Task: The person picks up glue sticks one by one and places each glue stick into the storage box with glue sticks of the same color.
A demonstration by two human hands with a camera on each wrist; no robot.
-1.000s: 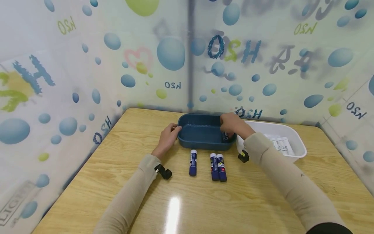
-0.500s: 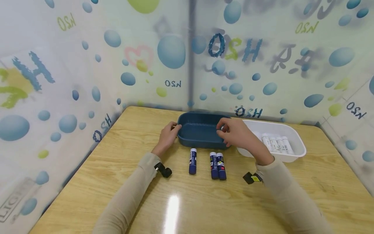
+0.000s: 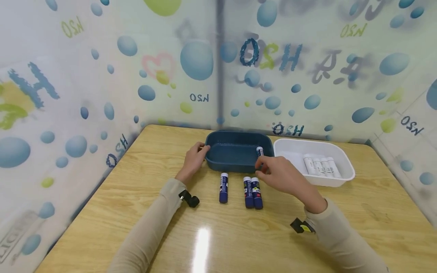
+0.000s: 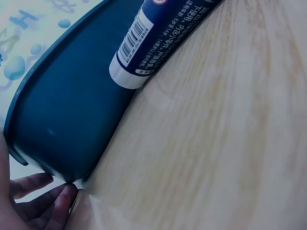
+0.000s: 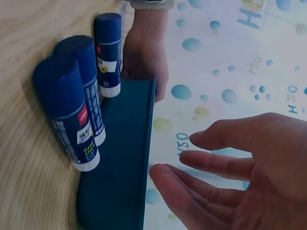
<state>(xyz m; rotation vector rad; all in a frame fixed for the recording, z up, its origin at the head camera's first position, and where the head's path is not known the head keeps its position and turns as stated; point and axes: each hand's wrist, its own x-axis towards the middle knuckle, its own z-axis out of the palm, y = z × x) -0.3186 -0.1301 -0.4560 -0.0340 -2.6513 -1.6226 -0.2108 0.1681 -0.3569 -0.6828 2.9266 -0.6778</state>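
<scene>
My left hand (image 3: 193, 158) holds the left end of a dark blue tray (image 3: 228, 166), thumb at the rim and fingers against the outer wall (image 4: 53, 158). One glue stick (image 3: 260, 151) with a white end is in the tray's right end, partly hidden behind my right hand (image 3: 283, 175). That hand hovers by the tray's front right corner, fingers loosely bent and apart, holding nothing. On the table before the tray lie a single blue glue stick (image 3: 223, 188) and a touching pair, a left one (image 3: 248, 192) and a right one (image 3: 257, 193).
Right of the tray stands a white bin (image 3: 290, 148) with several white tubes (image 3: 321, 166) lying side by side in it. Both containers are near the back edge of the wooden table (image 3: 164, 242). A printed curtain (image 3: 164, 106) hangs close behind.
My right hand has come out of the tray's right end and back toward me, its fingers loosening. A glue stick now shows in the tray there. The left hand keeps its hold.
</scene>
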